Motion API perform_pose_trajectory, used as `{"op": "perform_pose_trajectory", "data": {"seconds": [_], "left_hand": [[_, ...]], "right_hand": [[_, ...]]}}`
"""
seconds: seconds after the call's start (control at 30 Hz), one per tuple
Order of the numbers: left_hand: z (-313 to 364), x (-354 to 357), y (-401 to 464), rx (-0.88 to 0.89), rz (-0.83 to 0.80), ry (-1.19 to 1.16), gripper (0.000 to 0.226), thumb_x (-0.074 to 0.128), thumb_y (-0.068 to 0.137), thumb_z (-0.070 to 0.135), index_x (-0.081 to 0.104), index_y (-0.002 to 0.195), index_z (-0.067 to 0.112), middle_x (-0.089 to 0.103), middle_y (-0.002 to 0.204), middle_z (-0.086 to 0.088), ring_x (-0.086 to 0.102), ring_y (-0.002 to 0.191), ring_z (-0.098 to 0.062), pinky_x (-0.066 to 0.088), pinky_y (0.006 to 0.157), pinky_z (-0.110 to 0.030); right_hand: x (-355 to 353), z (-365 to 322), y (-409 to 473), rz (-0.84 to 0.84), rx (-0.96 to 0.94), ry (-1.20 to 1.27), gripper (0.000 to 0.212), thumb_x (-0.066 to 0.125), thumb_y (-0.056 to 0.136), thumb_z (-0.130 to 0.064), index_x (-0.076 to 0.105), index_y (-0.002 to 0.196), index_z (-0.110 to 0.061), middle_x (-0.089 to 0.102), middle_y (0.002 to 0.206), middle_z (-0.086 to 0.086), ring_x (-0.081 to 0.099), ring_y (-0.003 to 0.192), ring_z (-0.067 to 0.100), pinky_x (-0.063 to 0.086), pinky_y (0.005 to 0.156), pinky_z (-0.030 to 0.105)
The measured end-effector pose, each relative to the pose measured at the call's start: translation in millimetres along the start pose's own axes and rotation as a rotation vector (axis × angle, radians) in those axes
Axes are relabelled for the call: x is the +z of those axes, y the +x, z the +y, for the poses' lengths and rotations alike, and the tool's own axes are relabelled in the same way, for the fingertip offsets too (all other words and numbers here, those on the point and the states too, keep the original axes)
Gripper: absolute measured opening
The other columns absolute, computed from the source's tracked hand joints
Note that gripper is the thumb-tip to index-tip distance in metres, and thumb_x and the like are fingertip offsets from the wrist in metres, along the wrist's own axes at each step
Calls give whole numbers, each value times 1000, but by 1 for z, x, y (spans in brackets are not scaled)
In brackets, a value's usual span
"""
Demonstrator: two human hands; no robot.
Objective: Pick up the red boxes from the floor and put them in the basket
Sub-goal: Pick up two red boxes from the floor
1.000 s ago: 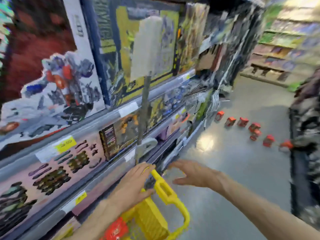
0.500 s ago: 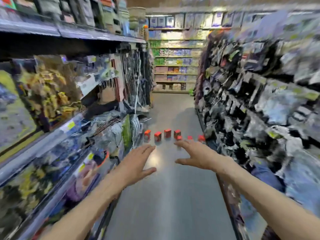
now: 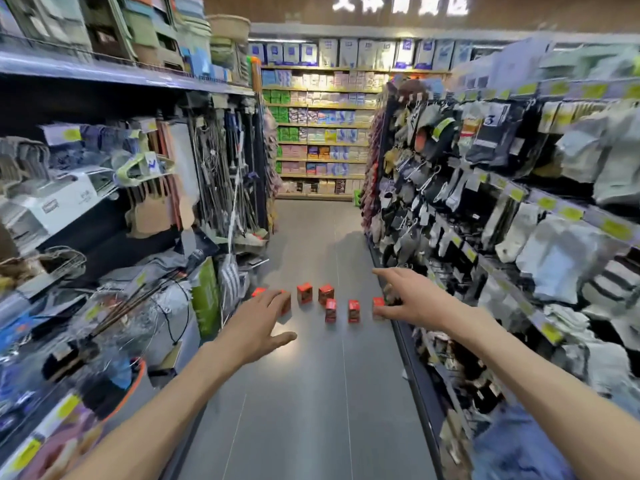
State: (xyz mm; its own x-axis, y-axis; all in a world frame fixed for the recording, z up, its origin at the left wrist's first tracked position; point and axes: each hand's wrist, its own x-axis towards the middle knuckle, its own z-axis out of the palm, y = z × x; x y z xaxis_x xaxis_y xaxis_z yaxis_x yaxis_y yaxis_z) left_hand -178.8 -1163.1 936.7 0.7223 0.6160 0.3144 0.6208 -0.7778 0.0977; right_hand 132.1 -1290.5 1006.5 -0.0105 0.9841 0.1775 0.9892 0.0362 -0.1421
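Both hands are now spread wider apart vs 0.5 s ago, and the red boxes (image 3: 304, 293) look nearer. Left hand (image 3: 258, 327) reaches fwd, fingers straight and holding nothing; its fingertips cover part of the boxes at 10 o'clock of the row. Right hand (image 3: 408, 299) is also flat with loose fingers, thumb in front of the last box at 3 o'clock. Boxes stand on the grey floor (image 3: 311, 393) between the shelves (image 3: 485, 202), approx. seven visible.

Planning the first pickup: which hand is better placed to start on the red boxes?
Either, barely. Both the left hand and the right hand are open and empty, stretched toward the red boxes farther down the floor.
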Motion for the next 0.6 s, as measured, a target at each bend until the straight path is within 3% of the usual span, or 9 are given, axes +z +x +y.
{"op": "perform_pose_trajectory", "data": {"seconds": [0.2, 0.33, 0.6], "left_hand": [[-80, 43, 134, -7, -28, 17, 87, 58, 86, 62, 24, 153, 19, 30, 157, -2, 31, 142, -21, 25, 116, -34], [-126, 60, 233, -12, -42, -2, 88, 57, 86, 63, 23, 154, 18, 29, 158, -3, 27, 143, -21, 22, 116, -33], [-194, 130, 419, 31, -91, -28, 88, 59, 85, 62, 23, 153, 18, 34, 153, -6, 33, 139, -24, 31, 114, -37]], "right_hand": [[20, 59, 136, -5, 20, -23, 90, 66, 84, -63, 27, 154, -23, 45, 149, 4, 41, 137, 21, 36, 110, 34], [27, 100, 222, 5, 50, -6, 89, 68, 84, -58, 27, 154, -20, 43, 151, 6, 39, 138, 22, 35, 113, 36], [68, 211, 388, 1, 73, -25, 92, 67, 81, -63, 30, 152, -18, 48, 146, 8, 45, 133, 26, 39, 110, 38]]}}
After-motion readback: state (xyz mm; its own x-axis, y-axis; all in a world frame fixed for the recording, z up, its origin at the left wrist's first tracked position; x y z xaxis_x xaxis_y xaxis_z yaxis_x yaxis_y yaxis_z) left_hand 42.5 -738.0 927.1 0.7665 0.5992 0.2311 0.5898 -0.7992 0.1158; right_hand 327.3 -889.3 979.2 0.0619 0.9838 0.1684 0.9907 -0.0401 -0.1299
